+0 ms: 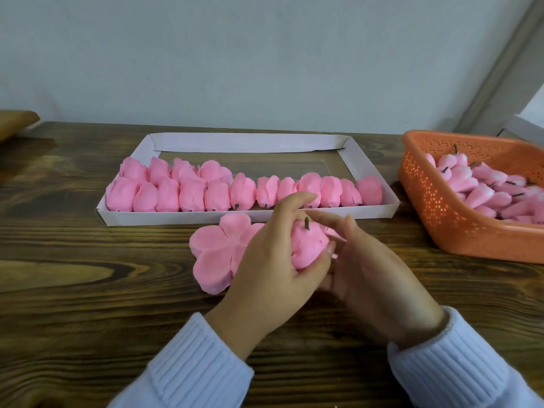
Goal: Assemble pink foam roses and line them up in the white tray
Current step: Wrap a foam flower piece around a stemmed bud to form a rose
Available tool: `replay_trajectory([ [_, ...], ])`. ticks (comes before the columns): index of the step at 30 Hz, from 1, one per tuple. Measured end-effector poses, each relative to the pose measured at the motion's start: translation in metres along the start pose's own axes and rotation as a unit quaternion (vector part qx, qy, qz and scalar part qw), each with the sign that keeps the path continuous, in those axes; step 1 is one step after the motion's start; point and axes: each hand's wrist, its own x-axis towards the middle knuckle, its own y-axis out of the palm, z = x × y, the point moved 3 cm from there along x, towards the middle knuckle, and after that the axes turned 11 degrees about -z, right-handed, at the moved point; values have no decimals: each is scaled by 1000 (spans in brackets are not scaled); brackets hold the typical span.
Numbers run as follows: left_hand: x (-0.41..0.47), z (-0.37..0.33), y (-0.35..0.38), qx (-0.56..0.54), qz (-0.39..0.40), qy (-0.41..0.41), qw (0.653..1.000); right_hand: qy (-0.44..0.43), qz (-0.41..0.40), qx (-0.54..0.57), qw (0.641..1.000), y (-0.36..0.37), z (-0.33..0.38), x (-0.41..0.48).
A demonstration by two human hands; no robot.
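Head view: a pink foam rose (307,245) is gripped by the left hand (273,260), fingers curled round it, its brown stem (307,223) pointing up. The right hand (374,278) is held against the other side, forefinger stretched toward the stem (whether its remaining fingers close on the rose cannot be told). A flat petal piece (215,251) is seen lying on the wooden table (88,260) beneath the hands. Behind, finished roses (217,192) are lined up in the white tray (250,141); pink buds (482,189) are heaped in an orange basket (435,213) at right.
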Motion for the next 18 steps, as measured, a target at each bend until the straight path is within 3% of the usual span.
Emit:
replay_trajectory([
  [1,0,1,0,0,2,-1,1000,-92,-42,-53,993,-4,3,0],
  [3,0,2,1,-2,12,-12,1000,-289,-115,-160,937,-9,13,-4],
  [5,0,1,3,-17,32,-24,999,-394,-109,-228,884,-8,18,-8],
  [6,0,0,4,-29,43,-26,998,-405,-94,-244,876,-6,17,-9],
  [12,0,-3,9,-35,107,-19,993,-314,-45,-198,927,-6,13,-5],
  [18,0,-8,6,-22,55,51,997,-378,-69,-258,886,-6,17,-7],
])
